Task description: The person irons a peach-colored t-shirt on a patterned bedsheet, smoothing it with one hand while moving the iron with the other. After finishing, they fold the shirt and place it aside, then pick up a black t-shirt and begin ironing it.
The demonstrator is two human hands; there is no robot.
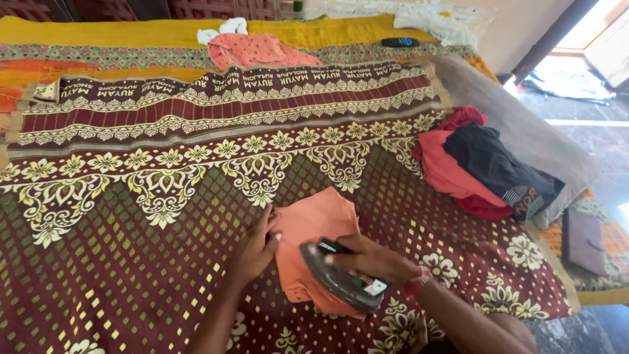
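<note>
Hands (252, 252) press dark iron (341, 278) onto soft orange cloth (314, 226).

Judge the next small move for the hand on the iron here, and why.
Probably glide the iron forward, up the orange cloth. The right hand grips it over the cloth's near end, the left hand pins the left edge, and the far part lies flat but uncovered by the iron.

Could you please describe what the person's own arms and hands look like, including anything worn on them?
Both forearms are bare, with no sleeves in view. The right hand has a red thread band at the wrist. The left hand shows no ring, bangle or glove.
</note>
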